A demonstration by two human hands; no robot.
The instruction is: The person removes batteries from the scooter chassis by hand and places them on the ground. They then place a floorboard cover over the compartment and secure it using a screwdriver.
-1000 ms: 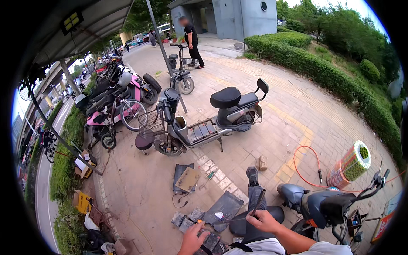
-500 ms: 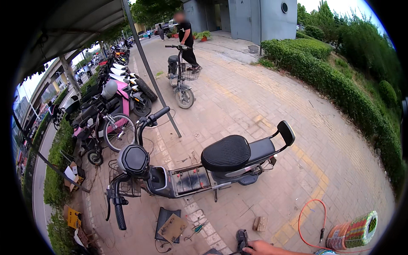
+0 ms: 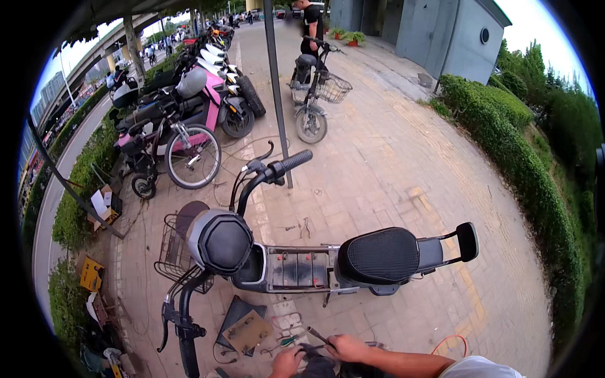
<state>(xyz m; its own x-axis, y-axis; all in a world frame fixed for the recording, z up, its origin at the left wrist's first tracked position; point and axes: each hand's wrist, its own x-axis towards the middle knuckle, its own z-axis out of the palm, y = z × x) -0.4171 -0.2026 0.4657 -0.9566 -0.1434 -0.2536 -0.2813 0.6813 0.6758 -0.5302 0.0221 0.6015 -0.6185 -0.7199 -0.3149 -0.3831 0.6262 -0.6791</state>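
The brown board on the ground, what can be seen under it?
A dark flat panel lies partly under the brown board, showing beyond its upper edge. Whatever else the board covers cannot be seen.

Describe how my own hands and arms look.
Your left hand and right hand are both ungloved. The right forearm is bare, with no watch or band visible, and leads to a whitish-grey sleeve. No left sleeve shows.
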